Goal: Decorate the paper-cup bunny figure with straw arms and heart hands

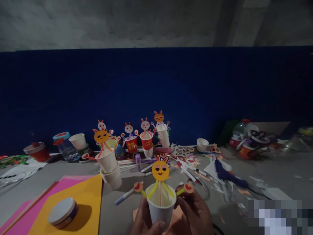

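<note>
A white paper cup [161,210] stands upright in front of me, with a yellow-orange paper animal face [160,170] on a thin stick rising from it. Yellow strips bend out over the rim, each ending in a round peach paper disc [138,187] with a red heart shape. My left hand [146,218] is closed around the cup's left side, its thumb across the front. At the cup's right, my right hand [194,209] has its fingers bent at the yellow strip [180,191], just under the other disc [188,188]. Peach paper [174,222] lies below the cup.
Finished-looking cup figures [146,140] stand along the back, and another tops a cup stack [111,176] at left. Orange paper [90,199] bears a round white-lidded jar [63,210]. A blue glue gun [228,176], markers and paper scraps lie right. Blue wall [156,81] closes the back.
</note>
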A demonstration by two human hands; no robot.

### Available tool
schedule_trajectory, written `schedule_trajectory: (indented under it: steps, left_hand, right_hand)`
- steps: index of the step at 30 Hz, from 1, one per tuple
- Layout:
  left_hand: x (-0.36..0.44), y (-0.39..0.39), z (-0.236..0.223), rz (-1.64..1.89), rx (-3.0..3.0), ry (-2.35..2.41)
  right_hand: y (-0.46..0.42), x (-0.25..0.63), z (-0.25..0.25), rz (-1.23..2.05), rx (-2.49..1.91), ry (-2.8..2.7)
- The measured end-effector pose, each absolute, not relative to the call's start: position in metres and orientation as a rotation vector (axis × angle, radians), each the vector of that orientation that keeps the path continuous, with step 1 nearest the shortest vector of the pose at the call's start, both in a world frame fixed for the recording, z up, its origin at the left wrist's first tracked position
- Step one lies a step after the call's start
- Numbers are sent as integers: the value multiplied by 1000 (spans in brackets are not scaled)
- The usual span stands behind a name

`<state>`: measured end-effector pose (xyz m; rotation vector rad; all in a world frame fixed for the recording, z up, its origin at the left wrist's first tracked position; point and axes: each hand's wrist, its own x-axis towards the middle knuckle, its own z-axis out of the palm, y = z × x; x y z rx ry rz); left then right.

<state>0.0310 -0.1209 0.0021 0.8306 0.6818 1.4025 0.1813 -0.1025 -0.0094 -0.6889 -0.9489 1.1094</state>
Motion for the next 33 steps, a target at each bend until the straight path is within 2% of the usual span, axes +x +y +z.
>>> schedule_trajectory:
  steps: [17, 33]
  left_hand:
    - [19, -118, -5, 1332, 931, 701]
    - [28, -117, -3, 1459, 901, 683]
  right_hand:
    - [-101, 182, -13, 1157, -598, -961]
    - [-102, 180, -9, 1210, -724, -906]
